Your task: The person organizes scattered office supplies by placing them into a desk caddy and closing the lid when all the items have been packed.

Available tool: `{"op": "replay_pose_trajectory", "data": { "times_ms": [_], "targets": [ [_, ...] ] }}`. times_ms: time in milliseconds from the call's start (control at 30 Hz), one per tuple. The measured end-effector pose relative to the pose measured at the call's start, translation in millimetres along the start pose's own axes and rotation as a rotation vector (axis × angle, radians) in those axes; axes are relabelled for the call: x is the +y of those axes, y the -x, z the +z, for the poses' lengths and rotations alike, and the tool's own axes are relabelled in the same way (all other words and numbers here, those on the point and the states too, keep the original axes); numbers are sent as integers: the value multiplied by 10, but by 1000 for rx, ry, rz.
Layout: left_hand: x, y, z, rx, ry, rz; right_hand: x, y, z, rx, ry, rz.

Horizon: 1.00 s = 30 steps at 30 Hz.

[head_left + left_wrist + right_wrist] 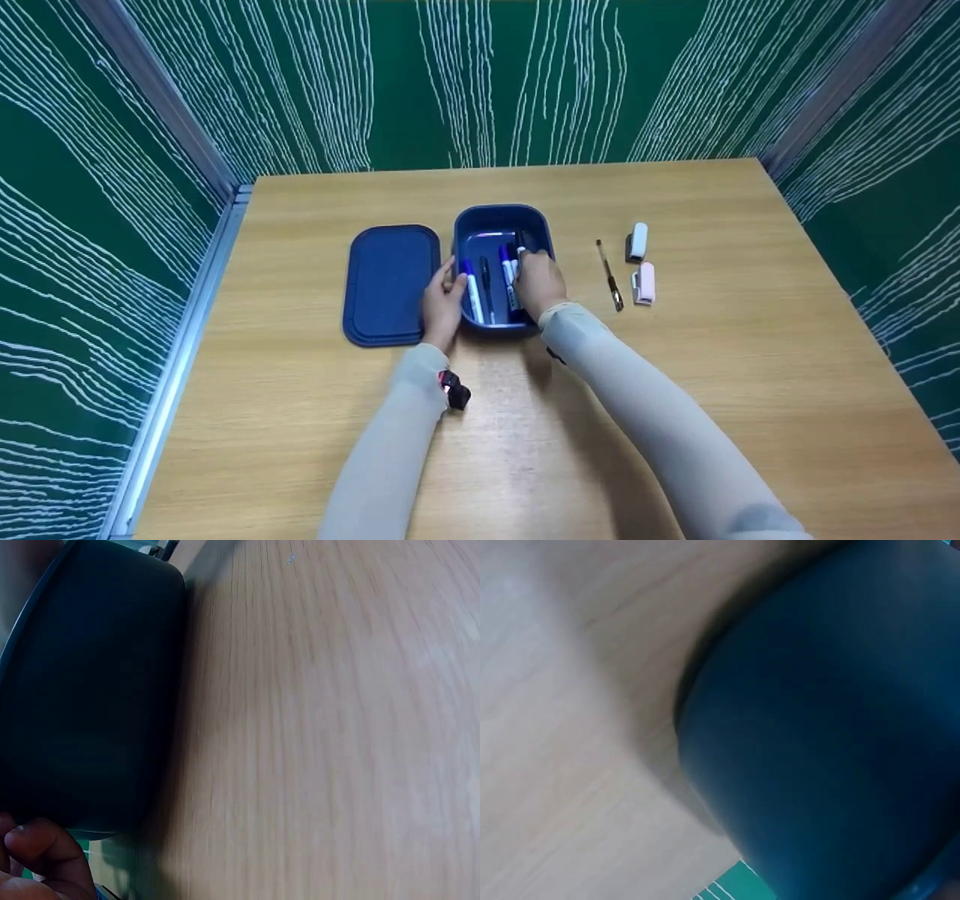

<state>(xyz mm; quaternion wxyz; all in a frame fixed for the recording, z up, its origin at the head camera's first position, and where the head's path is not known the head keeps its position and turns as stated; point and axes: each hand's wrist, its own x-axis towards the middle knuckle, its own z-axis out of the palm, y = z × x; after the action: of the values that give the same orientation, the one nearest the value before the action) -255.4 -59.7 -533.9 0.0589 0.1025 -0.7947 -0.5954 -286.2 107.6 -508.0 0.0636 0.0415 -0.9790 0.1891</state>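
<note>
A dark blue box [502, 213] without its lid stands mid-table, holding several markers and pens. My left hand [442, 304] holds the box's left side, its thumb at the rim; in the left wrist view its curled fingers [49, 847] show against the box wall [82, 705]. Inside the box, my right hand [541, 283] reaches over the right wall and grips a marker [520, 250], most of it hidden by the fingers. White markers with blue caps [474, 296] and a black pen [486, 279] lie in the box. The right wrist view mostly shows the box's outer wall [817, 735].
The box's flat blue lid [394, 285] lies on the wooden table [517, 450] at the left. Right of the box are a pen [610, 276], a white-and-black stapler [637, 242] and a pink stapler [644, 283]. Green patterned walls [405, 90] surround the table's back and sides.
</note>
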Motion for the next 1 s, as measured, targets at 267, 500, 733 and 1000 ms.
{"op": "replay_pose_trajectory", "data": {
  "times_ms": [267, 500, 733, 1000],
  "targets": [
    [-1, 22, -6, 2, 51, 71, -6, 7, 55, -22, 36, 17],
    [8, 18, -6, -11, 54, 60, -41, 17, 37, -52, 35, 44],
    [1, 9, -1, -6, 32, 59, -44, 36, 36, -67, 35, 44],
    [-3, 3, 1, -12, 30, 34, -49, 47, 31, -101, 47, 47]
  ]
}}
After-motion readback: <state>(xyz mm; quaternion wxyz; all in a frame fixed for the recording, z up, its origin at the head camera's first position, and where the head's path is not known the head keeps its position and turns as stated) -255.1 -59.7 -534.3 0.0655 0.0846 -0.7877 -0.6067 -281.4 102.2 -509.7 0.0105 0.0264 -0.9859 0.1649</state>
